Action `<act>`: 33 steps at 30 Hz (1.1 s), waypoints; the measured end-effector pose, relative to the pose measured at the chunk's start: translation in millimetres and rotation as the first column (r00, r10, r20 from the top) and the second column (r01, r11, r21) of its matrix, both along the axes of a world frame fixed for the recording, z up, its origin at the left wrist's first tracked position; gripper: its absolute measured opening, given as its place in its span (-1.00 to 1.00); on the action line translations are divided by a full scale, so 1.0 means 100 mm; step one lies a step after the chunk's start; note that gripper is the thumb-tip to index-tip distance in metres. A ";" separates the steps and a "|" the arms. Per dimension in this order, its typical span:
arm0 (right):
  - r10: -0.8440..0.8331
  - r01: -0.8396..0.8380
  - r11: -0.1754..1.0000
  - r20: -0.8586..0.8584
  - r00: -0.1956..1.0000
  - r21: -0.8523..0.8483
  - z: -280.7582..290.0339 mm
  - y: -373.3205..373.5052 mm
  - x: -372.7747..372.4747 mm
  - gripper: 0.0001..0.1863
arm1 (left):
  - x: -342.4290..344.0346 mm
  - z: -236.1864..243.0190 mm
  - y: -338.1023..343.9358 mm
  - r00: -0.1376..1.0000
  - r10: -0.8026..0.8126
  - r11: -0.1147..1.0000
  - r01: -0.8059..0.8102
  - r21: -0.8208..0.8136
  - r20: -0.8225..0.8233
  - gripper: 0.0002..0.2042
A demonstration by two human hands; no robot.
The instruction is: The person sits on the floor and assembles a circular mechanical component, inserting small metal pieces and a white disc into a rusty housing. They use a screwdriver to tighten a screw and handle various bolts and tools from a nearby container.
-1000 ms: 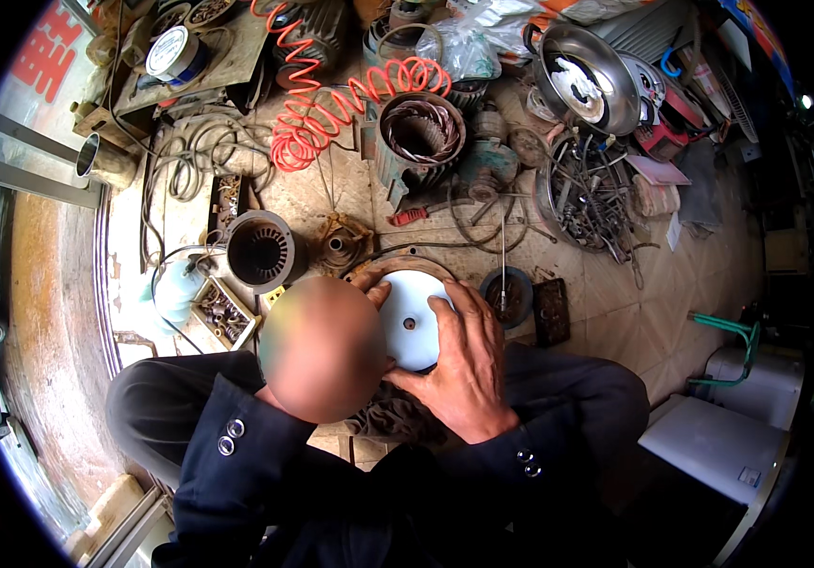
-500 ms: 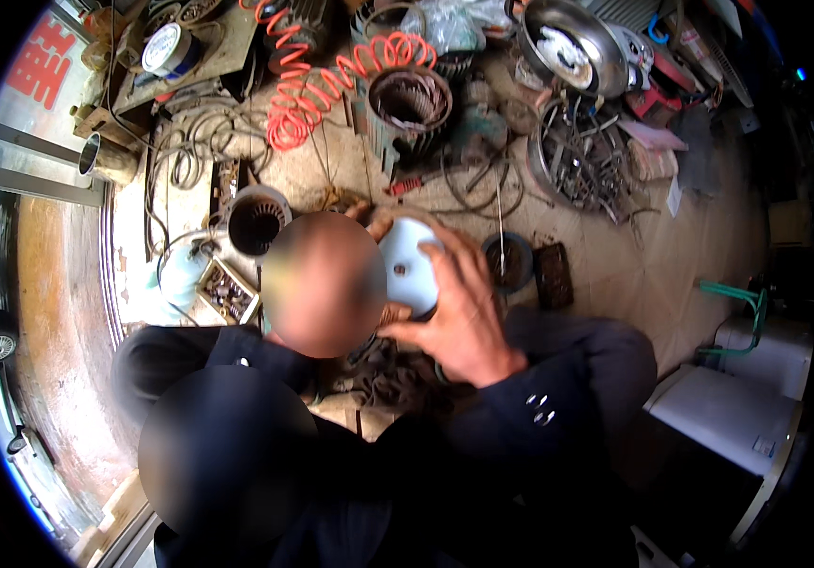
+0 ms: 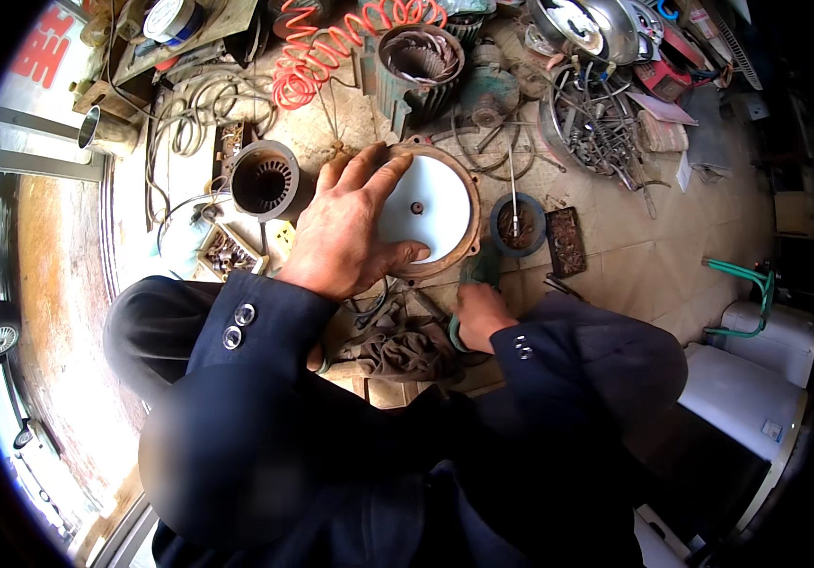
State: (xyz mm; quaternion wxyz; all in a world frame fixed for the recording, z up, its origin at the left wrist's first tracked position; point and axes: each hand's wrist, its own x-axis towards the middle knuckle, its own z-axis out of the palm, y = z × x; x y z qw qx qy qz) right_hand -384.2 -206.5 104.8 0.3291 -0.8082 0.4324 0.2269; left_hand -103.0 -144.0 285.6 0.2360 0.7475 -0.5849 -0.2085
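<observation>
A pale blue disc [image 3: 440,213] with a small centre hole sits in a rusty flanged ring [image 3: 473,227] on the floor before me. My left hand [image 3: 350,222] lies over its left side, fingers spread and bent toward the far rim, thumb on the disc's near part. My right hand [image 3: 478,317] is low at the ring's near right, fingers curled by a dark green object [image 3: 478,267] that I cannot make out; its fingertips are hidden. A crumpled dark cloth [image 3: 398,355] lies between my legs. A grey ring-shaped dish [image 3: 530,246] with a thin rod sits right of the ring.
Motor housings [image 3: 265,185] [image 3: 416,66], a coiled red hose [image 3: 298,80], cables, a parts box [image 3: 232,251] and a basin of metal pieces [image 3: 596,137] crowd the floor. A rusty tray [image 3: 566,241] lies at right, white cases [image 3: 729,398] farther right. A glazed doorway is at left.
My right hand has left the disc and moved down beside the ring. My left hand has shifted onto its left side. The ring appears higher and further right in view.
</observation>
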 end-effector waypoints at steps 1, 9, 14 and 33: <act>0.080 -0.078 0.996 -0.031 0.996 0.045 -0.10 0.16 0.02 -0.74 | 0.02 -0.01 0.00 1.000 -0.003 1.000 0.003 -0.012 0.014 -0.05; 0.338 -0.319 0.939 0.165 0.927 -0.131 -1.10 0.93 0.12 -0.81 | 0.04 0.00 0.03 0.999 0.032 0.999 -0.032 0.012 -0.031 0.01; 0.378 -0.388 0.915 0.106 0.920 0.109 -1.26 1.06 -0.04 -0.84 | -0.04 -0.01 -0.06 0.999 -0.012 1.000 0.012 0.005 -0.032 0.01; 0.322 -0.322 0.939 0.023 0.947 0.121 -1.03 1.16 0.08 -0.71 | 0.05 0.02 -0.01 1.000 0.022 1.000 -0.022 0.002 -0.009 0.00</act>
